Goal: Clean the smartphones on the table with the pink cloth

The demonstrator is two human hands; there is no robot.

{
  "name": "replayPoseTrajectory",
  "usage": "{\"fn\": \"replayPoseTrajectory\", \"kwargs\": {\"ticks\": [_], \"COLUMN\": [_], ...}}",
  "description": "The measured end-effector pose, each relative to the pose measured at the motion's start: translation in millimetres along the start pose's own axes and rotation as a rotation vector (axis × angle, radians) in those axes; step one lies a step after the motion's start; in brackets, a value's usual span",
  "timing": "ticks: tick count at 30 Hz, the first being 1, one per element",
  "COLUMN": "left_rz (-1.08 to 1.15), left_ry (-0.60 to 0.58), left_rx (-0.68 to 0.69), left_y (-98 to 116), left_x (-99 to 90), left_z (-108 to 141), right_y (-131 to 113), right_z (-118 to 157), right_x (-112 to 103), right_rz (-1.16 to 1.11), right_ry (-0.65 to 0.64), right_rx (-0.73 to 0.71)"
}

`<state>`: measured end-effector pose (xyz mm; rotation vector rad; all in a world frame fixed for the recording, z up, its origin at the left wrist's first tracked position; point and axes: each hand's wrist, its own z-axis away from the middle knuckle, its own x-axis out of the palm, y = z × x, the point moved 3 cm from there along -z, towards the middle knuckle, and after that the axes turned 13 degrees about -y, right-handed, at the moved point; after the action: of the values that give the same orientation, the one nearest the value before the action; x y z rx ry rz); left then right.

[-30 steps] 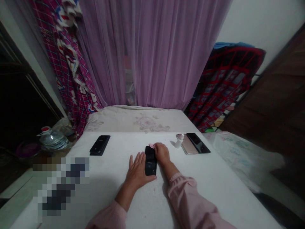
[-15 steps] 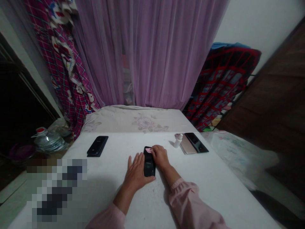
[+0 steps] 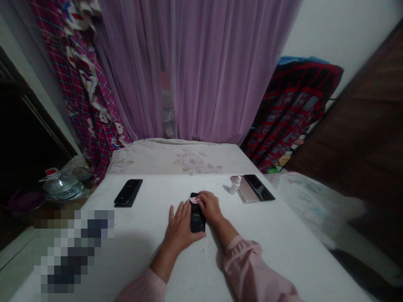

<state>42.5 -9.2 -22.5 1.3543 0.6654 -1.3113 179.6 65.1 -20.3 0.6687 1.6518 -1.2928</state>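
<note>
black phone (image 3: 197,220) lies low of centre on the white tabletop (image 3: 267,235), hands together on it: left hand (image 3: 184,226) flat against its side, right hand (image 3: 210,207) pressing pink cloth (image 3: 193,201) on its top end. hard sideways rubbing could skid it loose. right hand now covers more of its top than earlier.

One phone (image 3: 197,219) is lying in the middle of the table (image 3: 261,239), another phone (image 3: 127,192) is sitting to its left, and two more phones (image 3: 248,191) are lying to its right, beside a little bottle (image 3: 235,185).
</note>
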Motion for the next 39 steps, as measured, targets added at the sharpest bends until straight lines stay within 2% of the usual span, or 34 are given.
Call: {"fn": "replayPoseTrajectory", "kwargs": {"ticks": [5, 8, 12, 18, 27, 33, 39], "left_rz": [-0.005, -0.007, -0.003, -0.012, -0.010, 0.006, 0.042], "left_ry": [-0.032, -0.025, -0.032, -0.009, -0.020, -0.019, -0.040], "left_rx": [-0.007, -0.003, -0.004, -0.003, -0.010, 0.000, -0.001], "left_y": [0.3, -0.3, -0.4, 0.3, -2.1, -7.2, -12.8], "left_x": [-0.9, -0.4, -0.2, 0.3, 3.3, 9.3, 15.9], "left_z": [0.4, 0.1, -0.2, -0.7, -0.9, -2.6, -4.4], "right_y": [-4.3, -8.0, -11.2, -16.0, -20.9, -17.9, 9.7], "right_z": [-17.8, -29.3, -29.4, -19.8, -43.7, -20.1, 16.8], "right_x": [-5.2, -7.0, -6.2, -8.1, -7.9, -6.9, -0.2], "right_rz": [0.102, 0.120, 0.128, 0.133, 0.183, 0.155, 0.036], "right_ry": [-0.073, -0.072, -0.067, -0.113, -0.110, -0.042, 0.114], "right_rx": [0.172, 0.210, 0.199, 0.025, 0.159, 0.085, 0.031]}}
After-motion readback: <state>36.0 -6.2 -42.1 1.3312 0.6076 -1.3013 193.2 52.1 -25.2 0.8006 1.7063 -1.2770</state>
